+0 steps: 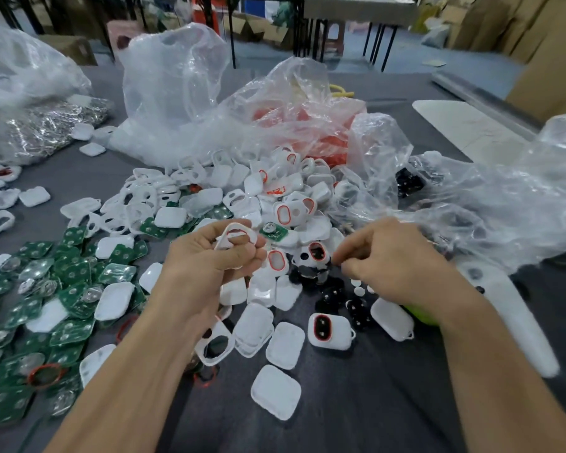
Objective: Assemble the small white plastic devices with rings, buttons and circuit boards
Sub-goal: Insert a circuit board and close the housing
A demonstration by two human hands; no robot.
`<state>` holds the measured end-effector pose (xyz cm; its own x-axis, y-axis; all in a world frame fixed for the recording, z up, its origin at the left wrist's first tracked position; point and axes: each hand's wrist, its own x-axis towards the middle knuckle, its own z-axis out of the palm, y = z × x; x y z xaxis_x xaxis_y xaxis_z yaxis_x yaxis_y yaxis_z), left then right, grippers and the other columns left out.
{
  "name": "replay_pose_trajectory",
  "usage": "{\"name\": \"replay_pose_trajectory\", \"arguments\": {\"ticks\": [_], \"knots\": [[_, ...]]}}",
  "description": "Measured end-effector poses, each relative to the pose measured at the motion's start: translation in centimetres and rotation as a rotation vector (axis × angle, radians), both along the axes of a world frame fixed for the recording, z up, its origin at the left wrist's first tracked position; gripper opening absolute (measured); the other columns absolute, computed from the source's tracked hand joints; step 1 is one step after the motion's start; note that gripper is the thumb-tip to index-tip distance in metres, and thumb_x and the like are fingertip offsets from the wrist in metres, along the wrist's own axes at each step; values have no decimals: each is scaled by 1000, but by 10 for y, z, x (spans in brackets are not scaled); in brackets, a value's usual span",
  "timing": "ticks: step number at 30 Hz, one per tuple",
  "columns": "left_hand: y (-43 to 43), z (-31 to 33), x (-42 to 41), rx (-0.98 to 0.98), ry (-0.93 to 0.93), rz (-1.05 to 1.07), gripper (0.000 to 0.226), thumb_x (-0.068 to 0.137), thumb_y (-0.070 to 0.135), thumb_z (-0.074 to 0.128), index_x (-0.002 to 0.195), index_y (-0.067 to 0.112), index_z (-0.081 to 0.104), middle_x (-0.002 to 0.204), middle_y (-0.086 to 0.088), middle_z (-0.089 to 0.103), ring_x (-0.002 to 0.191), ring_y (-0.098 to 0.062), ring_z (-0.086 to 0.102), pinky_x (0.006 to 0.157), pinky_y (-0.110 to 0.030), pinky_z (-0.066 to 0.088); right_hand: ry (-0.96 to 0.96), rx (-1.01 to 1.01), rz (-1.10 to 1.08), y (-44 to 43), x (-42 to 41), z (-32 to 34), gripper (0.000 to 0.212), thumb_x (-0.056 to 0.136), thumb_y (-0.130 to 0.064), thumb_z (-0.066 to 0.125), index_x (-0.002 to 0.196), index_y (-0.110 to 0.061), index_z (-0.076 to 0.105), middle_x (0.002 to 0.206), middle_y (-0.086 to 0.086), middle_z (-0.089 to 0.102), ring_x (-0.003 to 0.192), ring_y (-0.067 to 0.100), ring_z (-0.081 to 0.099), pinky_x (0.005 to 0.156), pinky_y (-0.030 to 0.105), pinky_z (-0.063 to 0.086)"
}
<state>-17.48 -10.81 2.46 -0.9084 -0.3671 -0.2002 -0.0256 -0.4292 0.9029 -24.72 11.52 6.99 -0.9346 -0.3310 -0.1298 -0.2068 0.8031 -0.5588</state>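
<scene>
Head view looks down on a grey tabletop (356, 403) crowded with parts. Crumpled clear plastic bags (177, 93) lie along its far and right edges. In front of them, at the middle of the tabletop, a heap of white shells (285, 194) spreads toward the near edge. Green circuit boards (30, 305) overlap along the left edge.

The left hand (206, 263) is raised over the middle. Its fingers (245, 253) curl round one white front shell (232, 237), gripping it by the rim, with a fingertip showing through the large oval opening. The right hand (396, 256) is just beside it, thumb and forefinger pressed together at the tips; I cannot tell whether a small part sits between them. Black buttons (356, 308) lie beneath it, and a red ring (45, 376) rests on the boards toward the near left corner.

The held shell looks like thin moulded plastic: light, stiff and glossy, so probably a little slippery. Holding it by the outer rim seems best, as that leaves the opening free. The ring looks thin and bendy, likely best pinched at one side and pressed in around its edge. Boards should be stiff and light, best held by their edges. The buttons are tiny and call for a fingertip pinch.
</scene>
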Motion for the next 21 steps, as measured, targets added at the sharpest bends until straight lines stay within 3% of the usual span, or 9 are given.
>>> {"name": "replay_pose_trajectory", "arguments": {"ticks": [3, 7, 12, 15, 18, 21], "knots": [[-1, 2, 0, -31, -26, 49, 27, 82, -15, 68, 101, 4, 73, 86, -11, 78, 76, -19, 77, 65, -21, 60, 65, 242, 30, -5, 6, -1, 21, 81, -14, 75, 84, -34, 79, 80, -12, 76, 78, 9, 72, 79, 33, 63], [7, 1, -1, 12, -131, 53, 14, 94, -9, 57, 99, -3, 69, 91, -16, 79, 77, -20, 78, 62, -23, 60, 142, 394, -17, -8, 11, -8, 14, 78, -24, 82, 89, -30, 77, 86, -3, 74, 84, 22, 71, 78, 36, 61], [12, 7, -2, 346, -72, -38, 25, 95, -3, 49, 116, 0, 62, 98, -19, 77, 79, -26, 76, 63, -32, 63, 146, 380, -77, -5, 12, -19, 18, 82, -13, 72, 85, -31, 73, 88, 1, 74, 88, 26, 70, 79, 37, 60], [8, 8, 0, 506, -58, -115, 36, 96, 15, 48, 123, 2, 68, 115, -19, 75, 91, -27, 74, 77, -37, 65, 157, 419, -32, -5, 11, -20, 13, 83, -14, 70, 83, -26, 68, 86, 2, 71, 83, 27, 68, 72, 36, 58], [6, 8, -1, 547, -95, -121, 38, 98, 21, 49, 116, 1, 76, 121, -17, 74, 96, -25, 75, 88, -39, 62, 120, 428, 31, -9, 8, -20, 21, 83, -7, 69, 81, -28, 69, 80, 0, 70, 75, 21, 65, 63, 29, 52], [8, 4, -2, 463, -115, -109, 26, 92, 14, 60, 106, 2, 78, 118, -16, 75, 101, -24, 76, 93, -43, 60, 86, 376, 31, -10, 8, -18, 15, 84, -16, 76, 81, -29, 71, 79, -2, 69, 75, 18, 65, 64, 27, 50]]}}
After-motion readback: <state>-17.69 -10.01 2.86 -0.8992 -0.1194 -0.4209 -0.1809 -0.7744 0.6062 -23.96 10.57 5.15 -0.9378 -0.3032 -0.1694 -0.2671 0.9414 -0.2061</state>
